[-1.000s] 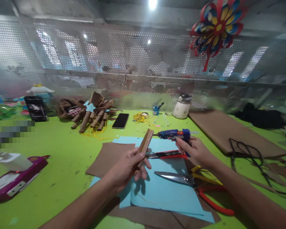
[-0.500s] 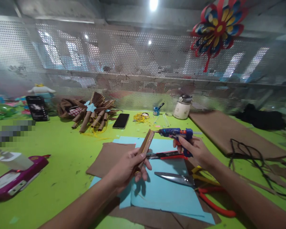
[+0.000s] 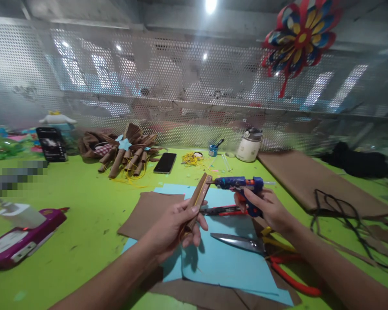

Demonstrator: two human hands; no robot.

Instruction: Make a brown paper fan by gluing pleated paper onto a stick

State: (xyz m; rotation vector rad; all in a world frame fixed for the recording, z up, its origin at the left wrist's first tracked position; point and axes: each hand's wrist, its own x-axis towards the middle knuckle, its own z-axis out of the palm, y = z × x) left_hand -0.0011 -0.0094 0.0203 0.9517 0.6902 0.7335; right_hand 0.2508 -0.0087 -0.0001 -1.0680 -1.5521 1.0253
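Note:
Between the thumb and fingers of my left hand (image 3: 184,221) is a brown paper roll (image 3: 198,196), tilted up, with a yellow line along it. My right hand (image 3: 265,206) grips a blue glue gun (image 3: 239,184) by its handle, a clear glue stick poking out behind. Its nozzle meets or nearly meets the roll's upper end. Beneath the hands lie light blue paper sheets (image 3: 226,267). On them rest a red and black tool (image 3: 221,210), partly hidden, and scissors (image 3: 241,242) with orange-red handles.
A brown paper piece (image 3: 148,215) lies left of my hands. Behind are paper rolls with blue stars (image 3: 124,150), a phone (image 3: 165,163), yellow string (image 3: 192,159) and a white jar (image 3: 248,146). A purple power strip (image 3: 29,241) sits left; folded brown paper (image 3: 313,181) and black cord (image 3: 336,206) lie right.
The glue gun's nozzle has shifted slightly lower against the roll's upper end. Both hands keep their holds, and the whole view has moved a little.

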